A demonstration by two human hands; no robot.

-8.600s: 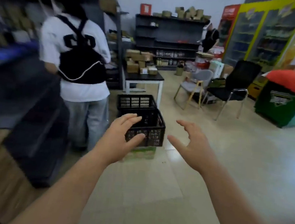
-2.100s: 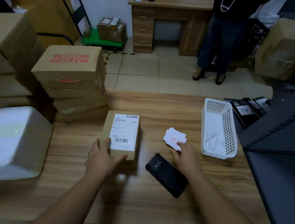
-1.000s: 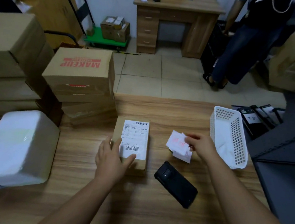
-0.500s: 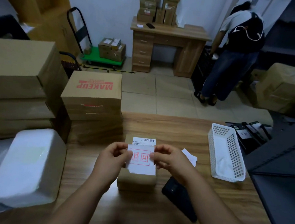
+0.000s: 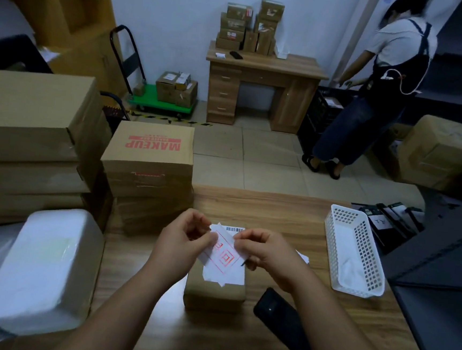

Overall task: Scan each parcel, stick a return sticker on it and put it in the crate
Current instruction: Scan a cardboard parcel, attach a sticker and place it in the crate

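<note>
A small brown cardboard parcel [image 5: 214,293] with a white shipping label lies on the wooden table [image 5: 277,209] in front of me. Above it I hold a white return sticker [image 5: 224,256] with red print, tilted. My left hand [image 5: 183,240] pinches its left edge and my right hand [image 5: 262,251] pinches its right edge. A black handheld scanner [image 5: 284,323] lies on the table just right of the parcel. More white stickers [image 5: 302,258] peek out behind my right hand.
A white perforated basket [image 5: 357,250] stands at the table's right. Stacked cardboard boxes [image 5: 149,165] and a white wrapped package [image 5: 40,267] crowd the left. Dark shelving [image 5: 444,277] is at the right. A person [image 5: 377,90] stands by a black crate [image 5: 322,113] near a desk.
The sticker, held flat between both hands half a second ago, is now tilted and its edges are being pulled apart. One second ago my left hand rested on the parcel.
</note>
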